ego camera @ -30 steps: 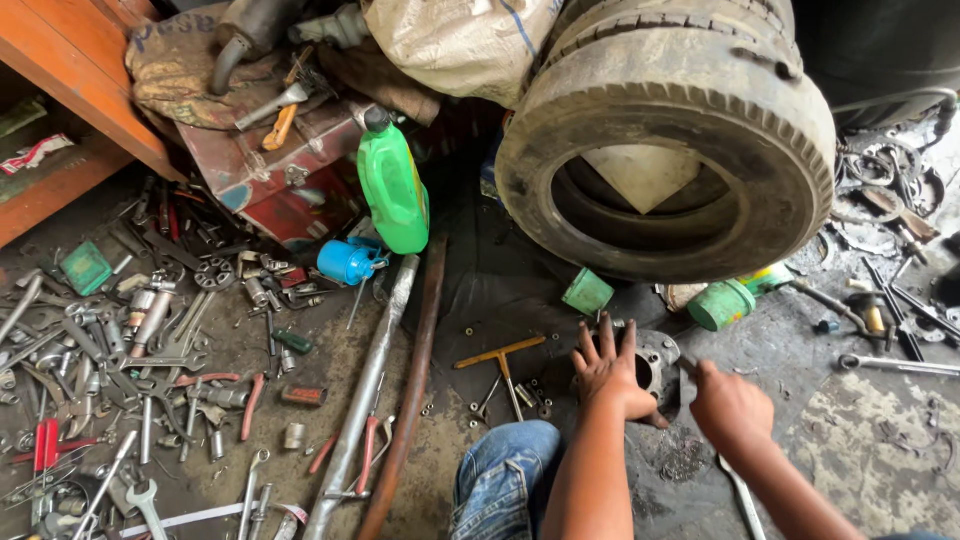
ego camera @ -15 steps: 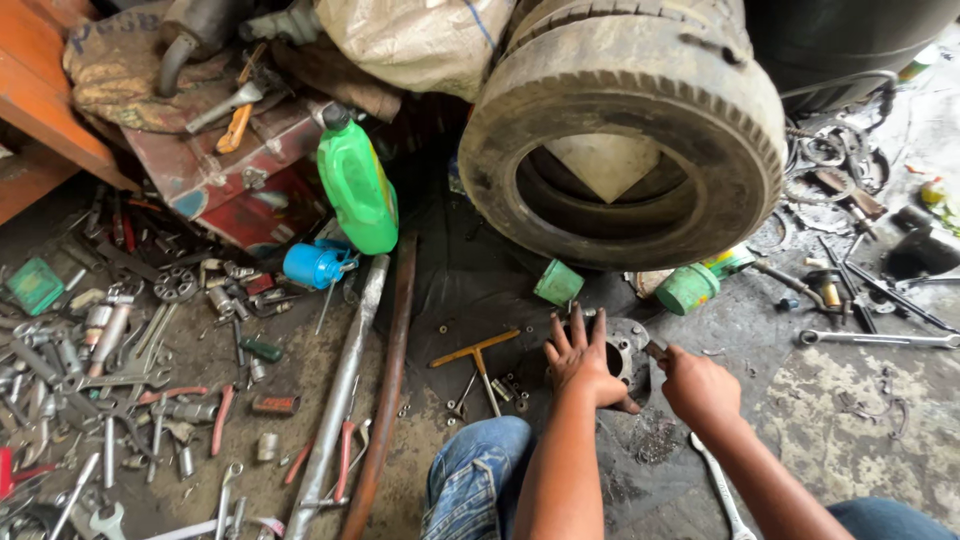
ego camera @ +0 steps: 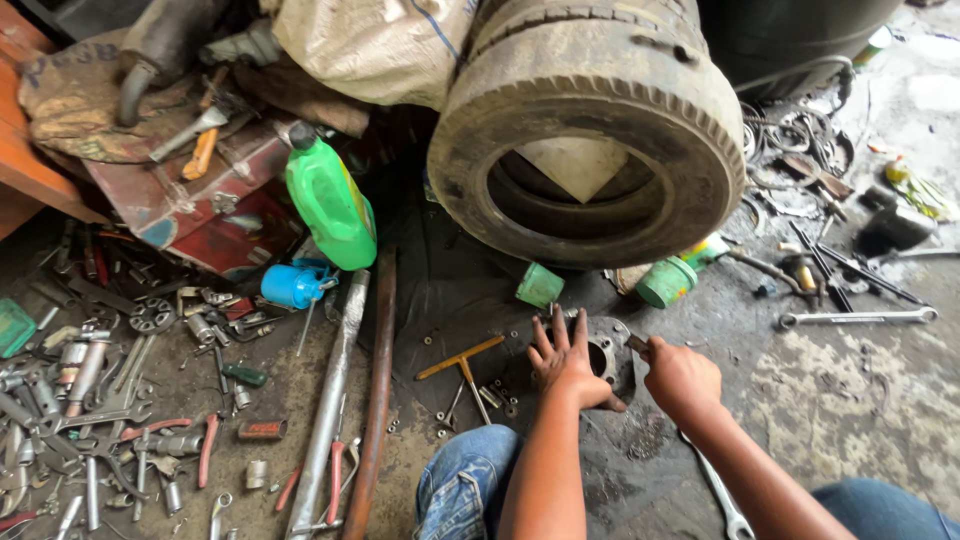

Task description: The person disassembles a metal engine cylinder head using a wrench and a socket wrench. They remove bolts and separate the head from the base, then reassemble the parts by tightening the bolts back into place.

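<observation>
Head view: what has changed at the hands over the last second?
Little. The left hand stays spread flat on the round metal part, and the right hand stays closed on a small tool at the part's edge. The camera drifted, so the tyre and green bottle sit differently in frame; nothing was picked up or let go.

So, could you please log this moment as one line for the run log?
left hand: flat on metal part | right hand: gripping small tool against it | tyre behind | green bottle left
</observation>
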